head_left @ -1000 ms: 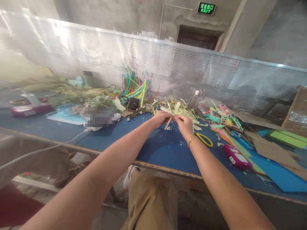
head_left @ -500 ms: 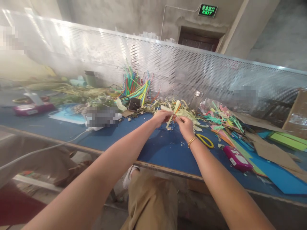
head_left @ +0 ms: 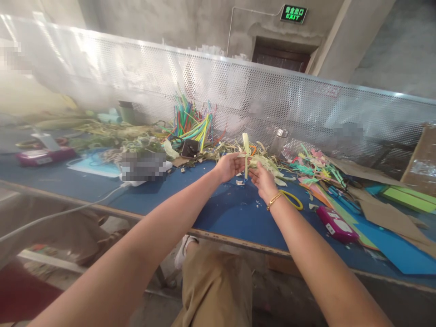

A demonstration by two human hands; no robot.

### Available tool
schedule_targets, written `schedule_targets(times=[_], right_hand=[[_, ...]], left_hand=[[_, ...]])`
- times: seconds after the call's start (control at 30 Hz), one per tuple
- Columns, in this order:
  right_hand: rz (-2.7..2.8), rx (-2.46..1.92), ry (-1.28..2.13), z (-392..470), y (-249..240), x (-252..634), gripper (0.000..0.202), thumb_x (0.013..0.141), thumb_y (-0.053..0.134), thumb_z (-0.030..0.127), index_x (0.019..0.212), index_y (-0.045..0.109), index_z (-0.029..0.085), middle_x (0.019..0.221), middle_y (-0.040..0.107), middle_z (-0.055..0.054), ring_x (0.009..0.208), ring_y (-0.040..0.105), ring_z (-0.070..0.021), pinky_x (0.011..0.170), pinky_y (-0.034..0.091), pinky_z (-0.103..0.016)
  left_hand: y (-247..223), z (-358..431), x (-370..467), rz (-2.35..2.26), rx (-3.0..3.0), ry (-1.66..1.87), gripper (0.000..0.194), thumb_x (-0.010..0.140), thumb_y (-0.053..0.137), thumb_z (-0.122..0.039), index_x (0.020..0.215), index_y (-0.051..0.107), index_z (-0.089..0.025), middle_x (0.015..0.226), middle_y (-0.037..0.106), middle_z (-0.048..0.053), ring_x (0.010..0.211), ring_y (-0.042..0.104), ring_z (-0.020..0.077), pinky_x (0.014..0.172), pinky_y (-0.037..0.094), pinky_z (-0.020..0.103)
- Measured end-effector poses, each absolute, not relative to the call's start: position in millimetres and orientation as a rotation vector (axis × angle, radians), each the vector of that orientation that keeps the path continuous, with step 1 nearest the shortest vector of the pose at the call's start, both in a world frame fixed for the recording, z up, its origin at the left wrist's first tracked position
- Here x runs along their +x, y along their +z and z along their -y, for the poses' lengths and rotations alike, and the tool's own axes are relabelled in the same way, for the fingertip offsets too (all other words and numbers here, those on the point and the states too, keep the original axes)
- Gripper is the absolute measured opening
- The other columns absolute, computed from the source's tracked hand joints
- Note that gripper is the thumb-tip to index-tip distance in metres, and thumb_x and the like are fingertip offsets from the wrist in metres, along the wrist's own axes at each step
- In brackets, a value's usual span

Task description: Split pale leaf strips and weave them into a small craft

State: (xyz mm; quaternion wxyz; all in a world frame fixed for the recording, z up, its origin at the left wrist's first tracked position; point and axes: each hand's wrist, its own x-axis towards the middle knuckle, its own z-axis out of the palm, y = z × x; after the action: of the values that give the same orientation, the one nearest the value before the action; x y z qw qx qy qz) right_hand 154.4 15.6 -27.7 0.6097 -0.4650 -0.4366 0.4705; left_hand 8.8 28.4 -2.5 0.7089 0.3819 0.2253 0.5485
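A pale green strip that looks like dried corn husk [head_left: 245, 143] stands upright between my hands, its lower end hanging over the table. My left hand [head_left: 227, 167] is on its left side, fingers curved behind the strip and thumb on top. From the right, my right hand [head_left: 265, 180], below a gold bracelet [head_left: 274, 200], grips it low with thumb and fingertips. Just behind lies a loose heap of similar pale husks [head_left: 272, 164], with an orange strip [head_left: 253, 149] showing. The exact finger contact is too small to make out.
A yellow loop [head_left: 292, 200] and a magenta box [head_left: 337, 224] lie to the right, near coloured paper sheets [head_left: 402, 247] and cardboard. Coloured pipe-like stems [head_left: 190, 120] stand behind. On the left are a white power strip with a cable [head_left: 102, 200] and green plant material. A metal bottle [head_left: 279, 141] stands behind.
The husk strip has turned from a spread, crossed shape to upright. My hands have opened somewhat, with the left palm and fingers showing more; the right hand has shifted slightly lower.
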Motion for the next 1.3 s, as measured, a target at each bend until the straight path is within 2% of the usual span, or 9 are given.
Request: schedule_targets(times=[0.13,0.37,0.53,0.63,0.7,0.8,0.9,1.1,1.3], right_hand=[[1.229,-0.980,1.089,-14,-31,152,0.043,0.072,0.059,0.061,0.084,0.062,0.019,0.078,0.071,-0.006,0.068,0.064,-0.0176,0.057,0.045,-0.026],[1.377,-0.959,0.879,-23,-38,154,0.044,0.059,0.071,0.052,0.082,0.065,0.016,0.080,0.068,-0.004,0.071,0.059,-0.0165,0.068,0.044,-0.029],[1.413,-1.020,0.729,-26,-38,157,0.037,0.064,0.066,0.052,0.074,0.062,0.017,0.068,0.064,-0.001,0.064,0.055,-0.0156,0.062,0.042,-0.028],[1.368,-1.039,0.706,-27,-38,157,0.033,0.071,0.060,0.051,0.076,0.057,0.019,0.068,0.063,-0.001,0.061,0.056,-0.0150,0.060,0.043,-0.028],[1.361,-1.036,0.725,-29,-39,157,0.032,0.076,0.054,0.051,0.080,0.054,0.020,0.069,0.062,-0.001,0.059,0.056,-0.0152,0.059,0.044,-0.028],[1.464,-1.074,0.586,-30,-40,158,0.031,0.082,0.047,0.051,0.082,0.054,0.021,0.069,0.062,-0.002,0.063,0.057,-0.0175,0.061,0.044,-0.030],[1.584,-1.149,0.339,-29,-38,161,0.030,0.084,0.046,0.048,0.084,0.057,0.020,0.076,0.064,-0.006,0.074,0.058,-0.0207,0.067,0.043,-0.031],[1.773,-1.364,0.031,-16,-28,161,0.026,0.088,0.045,0.038,0.098,0.059,0.019,0.087,0.066,-0.010,0.081,0.059,-0.0238,0.069,0.038,-0.031],[1.874,-1.471,-0.062,-8,-25,159,0.030,0.093,0.036,0.034,0.091,0.063,0.021,0.077,0.066,-0.007,0.074,0.057,-0.0210,0.062,0.032,-0.028]], left_hand=[[2,-22,7,-0.506,0.904,1.186,0.037,0.084,0.050,-0.043,0.107,0.064,-0.017,0.104,0.070,0.010,0.083,0.066,0.0177,0.069,0.052,0.027],[4,-19,6,-0.504,1.006,1.100,0.050,0.082,0.050,-0.055,0.110,0.065,-0.016,0.109,0.068,0.011,0.084,0.065,0.0185,0.071,0.051,0.028],[1,-21,5,-0.500,1.052,1.096,0.052,0.081,0.050,-0.058,0.110,0.065,-0.017,0.111,0.067,0.011,0.088,0.064,0.0198,0.071,0.049,0.029],[-2,-23,7,-0.526,1.112,1.118,0.046,0.078,0.059,-0.052,0.110,0.065,-0.019,0.111,0.067,0.010,0.089,0.064,0.0187,0.074,0.048,0.028],[-7,-26,9,-0.553,1.185,1.134,0.044,0.072,0.071,-0.039,0.111,0.065,-0.021,0.110,0.067,0.009,0.090,0.064,0.0171,0.078,0.047,0.028],[-16,-32,13,-0.526,1.268,1.185,0.058,0.057,0.081,-0.017,0.112,0.064,-0.021,0.107,0.068,0.007,0.090,0.063,0.0152,0.084,0.046,0.030],[-22,-38,16,-0.494,1.312,1.256,0.064,0.051,0.081,-0.007,0.112,0.063,-0.018,0.102,0.068,0.007,0.085,0.063,0.0142,0.083,0.047,0.032],[-28,-48,17,-0.659,1.501,1.357,0.041,0.061,0.072,-0.008,0.102,0.068,-0.013,0.089,0.072,0.006,0.076,0.064,0.0136,0.078,0.049,0.030],[-32,-58,13,-0.897,1.756,1.358,0.025,0.067,0.070,-0.013,0.091,0.070,-0.014,0.079,0.071,0.004,0.073,0.065,0.0147,0.072,0.050,0.028]])
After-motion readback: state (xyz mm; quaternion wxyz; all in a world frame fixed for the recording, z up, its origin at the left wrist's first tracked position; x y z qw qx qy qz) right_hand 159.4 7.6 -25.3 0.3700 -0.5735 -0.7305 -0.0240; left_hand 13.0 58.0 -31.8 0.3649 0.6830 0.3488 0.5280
